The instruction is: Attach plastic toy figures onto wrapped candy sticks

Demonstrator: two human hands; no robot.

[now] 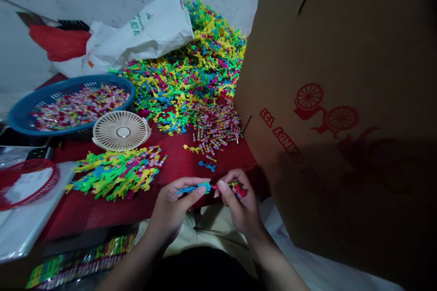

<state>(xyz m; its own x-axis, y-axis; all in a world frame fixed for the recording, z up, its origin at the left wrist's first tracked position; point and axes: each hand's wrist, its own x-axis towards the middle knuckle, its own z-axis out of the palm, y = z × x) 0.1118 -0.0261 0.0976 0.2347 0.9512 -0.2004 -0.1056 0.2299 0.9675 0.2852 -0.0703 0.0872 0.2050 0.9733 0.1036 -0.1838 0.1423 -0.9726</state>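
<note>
At the table's front edge, my left hand (174,202) pinches a small blue plastic toy figure (204,187) between thumb and fingers. Just to its right, my right hand (241,202) is closed on a candy tube (239,189) with red and green parts, its thin red end pointing at the toy. Whether the two pieces touch is too small to tell. Beyond my hands lie a loose blue figure (207,166) and a yellow one (191,148). Behind them is a pile of pink-and-white candy tubes (220,125).
A big heap of coloured plastic figures (191,72) fills the back. Left of me are a bunch of figures with tubes (119,173), a cream-coloured round fan (123,132), a blue basket (15,116) of candies and a red basket (54,177). A tall carton (324,68) walls off the right.
</note>
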